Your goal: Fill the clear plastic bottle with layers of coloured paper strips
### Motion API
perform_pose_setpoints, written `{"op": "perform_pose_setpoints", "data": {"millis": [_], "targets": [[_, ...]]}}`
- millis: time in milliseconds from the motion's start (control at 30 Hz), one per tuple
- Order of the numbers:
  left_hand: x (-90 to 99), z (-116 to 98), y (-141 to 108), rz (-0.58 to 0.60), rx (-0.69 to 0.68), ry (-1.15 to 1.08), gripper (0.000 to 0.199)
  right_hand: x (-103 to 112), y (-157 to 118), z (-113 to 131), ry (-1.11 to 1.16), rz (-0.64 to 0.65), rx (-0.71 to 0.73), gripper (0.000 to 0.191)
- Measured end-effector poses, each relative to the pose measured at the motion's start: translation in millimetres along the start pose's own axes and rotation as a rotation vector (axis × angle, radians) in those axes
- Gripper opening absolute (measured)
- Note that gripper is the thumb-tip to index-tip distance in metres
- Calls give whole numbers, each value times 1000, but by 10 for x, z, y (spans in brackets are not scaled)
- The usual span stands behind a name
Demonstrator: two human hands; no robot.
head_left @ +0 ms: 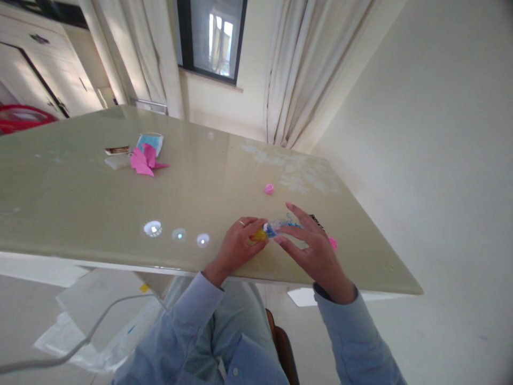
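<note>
My left hand (243, 240) is closed around the yellow end of a small item (272, 230) with a blue and white middle and a clear, blue-marked part that looks like plastic. Its exact kind cannot be made out. Over the clear part, my right hand (310, 243) has its fingers spread apart, with the thumb and index finger close to the item. Just beyond the hands lies a small pink ring-shaped piece (269, 189). Partly hidden behind my right hand are a bright pink object (332, 243) and something with black lettering (316, 221).
On the glossy table (80, 214), a crumpled pink sheet (146, 160), a blue face mask (151, 142) and a small brown-and-white packet (117, 150) lie at the left. A wall (420, 133) stands to the right. A grey cable (96, 326) runs below the table's front edge.
</note>
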State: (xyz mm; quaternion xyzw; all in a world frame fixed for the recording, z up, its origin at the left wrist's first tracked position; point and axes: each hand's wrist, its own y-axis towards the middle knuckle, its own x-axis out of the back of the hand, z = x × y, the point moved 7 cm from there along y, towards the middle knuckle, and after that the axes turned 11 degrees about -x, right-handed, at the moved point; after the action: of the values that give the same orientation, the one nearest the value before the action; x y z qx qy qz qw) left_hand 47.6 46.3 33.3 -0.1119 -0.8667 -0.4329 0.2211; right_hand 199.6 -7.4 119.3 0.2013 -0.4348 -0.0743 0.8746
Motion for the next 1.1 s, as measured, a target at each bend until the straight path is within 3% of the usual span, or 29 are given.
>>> {"op": "perform_pose_setpoints", "data": {"millis": [300, 400, 500, 600, 733, 800, 900, 1000, 1100], "targets": [[32, 7, -2, -3, 44, -116, 42, 277, -35, -37, 146, -58, -19, 23], [32, 7, -3, -1, 42, -130, 43, 426, 7, -235, 127, -104, -37, 20], [29, 6, -9, 5, 32, -120, 44, 479, 94, -601, 61, -89, -103, 24], [32, -5, -12, 7, 15, -115, 44, 278, 192, -949, -44, 165, -163, 37], [50, 25, -25, -10, 57, -102, 42, 9, 334, -1117, -254, 387, -107, 33], [51, 38, -29, -10, 65, -100, 42, -85, 451, -1145, -366, 432, -73, 32], [39, 71, -38, -4, 74, -105, 43, -202, 655, -1219, -487, 472, -60, 47], [26, 118, -53, -5, 89, -109, 43, -401, 752, -1279, -520, 623, -4, 57], [21, 142, -63, -20, 92, -108, 43, -549, 778, -1307, -516, 678, 23, 56]]}}
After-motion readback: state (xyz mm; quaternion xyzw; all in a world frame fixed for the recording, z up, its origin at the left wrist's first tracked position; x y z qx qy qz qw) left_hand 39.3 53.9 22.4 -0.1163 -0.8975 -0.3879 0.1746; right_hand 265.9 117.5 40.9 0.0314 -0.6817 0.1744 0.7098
